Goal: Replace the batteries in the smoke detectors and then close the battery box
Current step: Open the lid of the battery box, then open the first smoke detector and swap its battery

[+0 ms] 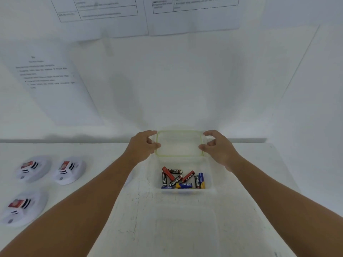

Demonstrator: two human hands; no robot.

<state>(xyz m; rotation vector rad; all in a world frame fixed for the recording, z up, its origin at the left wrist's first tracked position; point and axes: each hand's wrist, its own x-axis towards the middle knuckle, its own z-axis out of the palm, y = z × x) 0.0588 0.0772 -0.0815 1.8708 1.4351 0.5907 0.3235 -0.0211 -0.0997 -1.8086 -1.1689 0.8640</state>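
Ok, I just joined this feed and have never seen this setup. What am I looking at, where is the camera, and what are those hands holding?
There is no machine here. One wide-angle camera sits on a person's head and looks forward and down at their two bare arms. The left hand and the right hand each hold one short side of a clear lid with a green seal. It is held just behind an open clear plastic box, which stands on a white table and has loose AA batteries in it. At the left of the table lie three white smoke detectors, with their backs up. Printed sheets hang on the wall behind; their text is too blurred to read.
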